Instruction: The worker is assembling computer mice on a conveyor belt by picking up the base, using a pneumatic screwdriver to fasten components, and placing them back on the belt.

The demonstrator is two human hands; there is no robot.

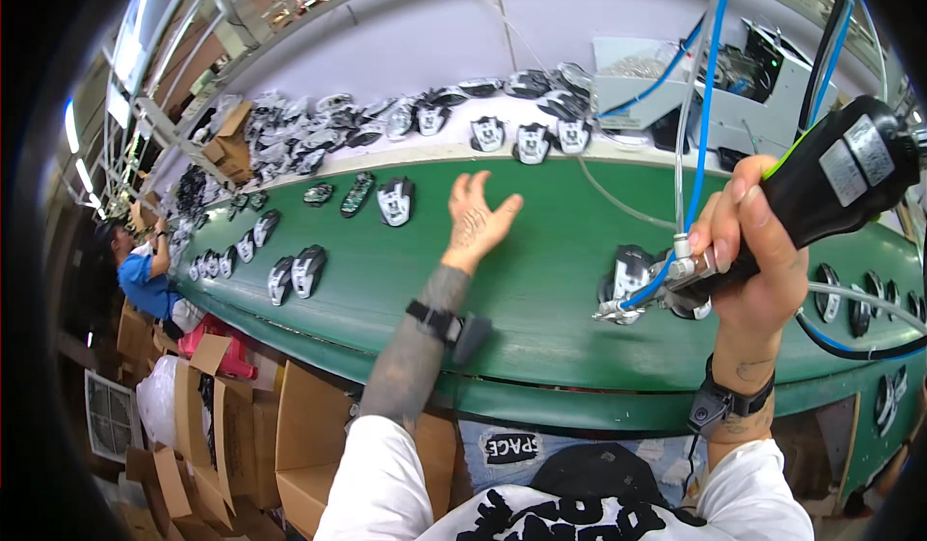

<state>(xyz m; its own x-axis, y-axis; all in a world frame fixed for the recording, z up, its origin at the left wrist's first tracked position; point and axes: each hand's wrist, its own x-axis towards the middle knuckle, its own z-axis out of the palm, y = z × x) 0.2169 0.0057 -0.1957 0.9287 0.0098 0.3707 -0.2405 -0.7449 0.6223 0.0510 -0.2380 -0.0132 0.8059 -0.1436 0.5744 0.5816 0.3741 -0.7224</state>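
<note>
My left hand (475, 220) reaches out over the green conveyor belt (541, 319), its fingers spread and nothing in them. Nearest to it, on its left, lies a black-and-white mouse-shaped part (395, 202). With my right hand (772, 251) I grip a black powered screwdriver (840, 179), held tilted with its metal front end pointing down to the left. Below that metal end, another mouse-shaped part (632, 269) lies on the belt, partly covered by the tool; whether they touch I cannot tell. Blue and clear hoses (713, 77) run to the tool's front.
Three similar parts (532, 143) stand on the white ledge behind the belt, with a heap of bagged ones (328, 126) further left. A grey screw-feeder machine (734, 87) stands at the back right. Open cardboard boxes (309, 444) sit below the belt. A co-worker in blue (145, 275) is far left.
</note>
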